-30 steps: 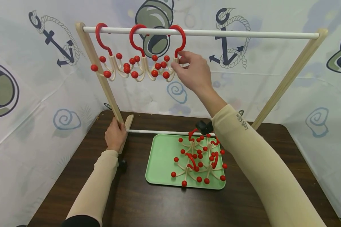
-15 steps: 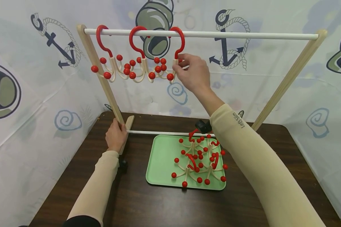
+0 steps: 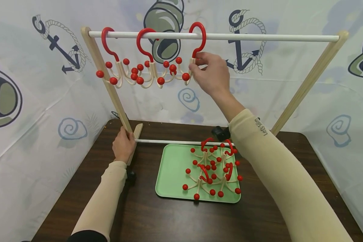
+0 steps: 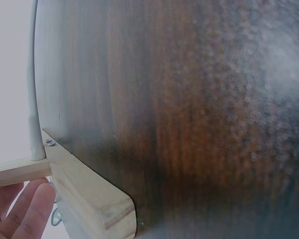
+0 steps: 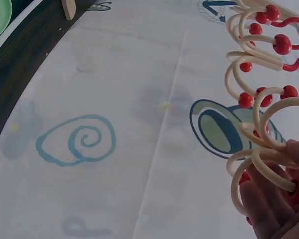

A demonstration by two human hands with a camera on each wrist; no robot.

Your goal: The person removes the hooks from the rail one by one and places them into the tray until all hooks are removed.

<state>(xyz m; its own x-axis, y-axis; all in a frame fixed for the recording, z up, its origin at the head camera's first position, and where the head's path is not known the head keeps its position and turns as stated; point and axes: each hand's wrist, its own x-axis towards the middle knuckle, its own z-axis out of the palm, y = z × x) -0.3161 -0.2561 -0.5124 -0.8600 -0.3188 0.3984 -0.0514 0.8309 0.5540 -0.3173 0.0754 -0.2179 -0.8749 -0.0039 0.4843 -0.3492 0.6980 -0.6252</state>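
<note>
My right hand (image 3: pixel 213 72) pinches the cream stem of a multi-armed hook hanger (image 3: pixel 199 38), which has a red hook and red ball tips. That hook passes over the white top rod (image 3: pixel 260 37), its curve standing higher above the rod than its neighbours' do. In the right wrist view, my fingers (image 5: pixel 266 201) are at the stem among the curved arms (image 5: pixel 269 134). Two like hangers, a middle one (image 3: pixel 152 70) and a left one (image 3: pixel 120 70), hang to the left. My left hand (image 3: pixel 123 144) grips the rack's left wooden post (image 3: pixel 116 101) near its foot (image 4: pixel 84 189).
A green tray (image 3: pixel 172 171) on the dark wooden table (image 3: pixel 157 222) holds several more hangers (image 3: pixel 199 181) on its right side. The white lower rod (image 3: pixel 166 141) runs behind it. The right wooden post (image 3: pixel 308 84) stands beyond my right arm. A patterned sheet (image 3: pixel 290 101) hangs behind.
My right hand has moved slightly right and up with the hanger, and its red hook has risen and slid right over the rod. My left hand stays on the post.
</note>
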